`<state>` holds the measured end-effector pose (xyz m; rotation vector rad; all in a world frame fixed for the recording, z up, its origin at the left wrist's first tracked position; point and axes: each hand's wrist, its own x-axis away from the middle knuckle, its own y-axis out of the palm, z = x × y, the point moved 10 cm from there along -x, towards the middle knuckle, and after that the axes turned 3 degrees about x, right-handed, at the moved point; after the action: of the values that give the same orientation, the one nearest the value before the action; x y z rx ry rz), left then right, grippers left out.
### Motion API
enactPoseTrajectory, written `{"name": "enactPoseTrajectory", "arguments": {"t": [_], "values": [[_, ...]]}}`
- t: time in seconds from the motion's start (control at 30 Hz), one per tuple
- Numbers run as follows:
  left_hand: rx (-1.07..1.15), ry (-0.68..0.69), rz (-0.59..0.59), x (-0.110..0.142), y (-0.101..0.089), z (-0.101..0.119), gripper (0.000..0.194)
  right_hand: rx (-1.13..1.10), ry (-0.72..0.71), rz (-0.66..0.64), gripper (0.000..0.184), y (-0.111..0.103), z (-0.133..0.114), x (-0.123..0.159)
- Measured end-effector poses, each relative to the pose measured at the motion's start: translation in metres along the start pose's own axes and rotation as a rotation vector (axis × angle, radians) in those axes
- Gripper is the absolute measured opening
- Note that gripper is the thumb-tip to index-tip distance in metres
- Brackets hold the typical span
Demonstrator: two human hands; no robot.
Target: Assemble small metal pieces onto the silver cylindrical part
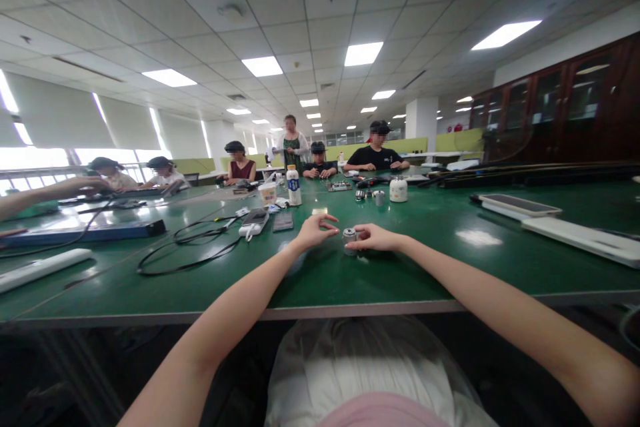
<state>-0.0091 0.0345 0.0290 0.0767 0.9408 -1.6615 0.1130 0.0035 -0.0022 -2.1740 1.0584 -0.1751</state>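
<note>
Right fingers [369, 231] clasp the metal cylinder [349, 234]; left fingers [321, 217] curve just beside.

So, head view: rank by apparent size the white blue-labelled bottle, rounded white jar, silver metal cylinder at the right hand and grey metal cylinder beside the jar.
1. White blue-labelled bottle
2. Rounded white jar and nearer, partly covered silver metal cylinder: too close to rank
3. Grey metal cylinder beside the jar

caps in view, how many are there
5: first cap at far left, second cap right of it, third cap above a maroon top, fourth cap near the middle, fifth cap right of that. Others may be hidden.
</note>
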Motion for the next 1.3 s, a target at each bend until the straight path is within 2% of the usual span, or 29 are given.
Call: {"name": "enactPoseTrajectory", "arguments": {"t": [0.1, 0.23, 0.33, 0.57, 0.8, 0.9, 1.17, 1.3], "values": [[0.126, 0.098, 0.080, 0.002, -0.006, 0.032, 0.041, 0.007, -0.003, -0.005, 0.056, 0.000, 0.001, 0.000], [0.197, 0.114, 0.019, 0.006, 0.008, 0.052, 0.041, -0.003, 0.005, -0.001, 0.060, 0.000, 0.004, -0.002], [0.202, 0.114, 0.005, 0.008, 0.015, 0.053, 0.040, -0.002, 0.003, -0.003, 0.063, 0.000, 0.005, -0.002], [0.219, 0.094, 0.003, 0.006, 0.016, 0.049, 0.039, -0.005, -0.002, -0.005, 0.066, -0.001, 0.006, -0.004], [0.506, 0.025, -0.232, 0.006, 0.038, 0.046, 0.045, 0.006, -0.008, -0.007, 0.077, -0.001, 0.007, -0.004], [0.529, 0.022, -0.261, 0.006, 0.041, 0.046, 0.044, 0.020, -0.012, -0.006, 0.079, -0.002, 0.006, -0.003], [0.254, 0.070, -0.030, 0.004, 0.022, 0.046, 0.045, -0.005, -0.011, -0.005, 0.067, 0.000, 0.006, -0.005], [0.140, 0.100, 0.171, 0.003, 0.001, 0.046, 0.045, -0.005, 0.003, -0.007, 0.058, 0.000, 0.005, -0.004]]}}
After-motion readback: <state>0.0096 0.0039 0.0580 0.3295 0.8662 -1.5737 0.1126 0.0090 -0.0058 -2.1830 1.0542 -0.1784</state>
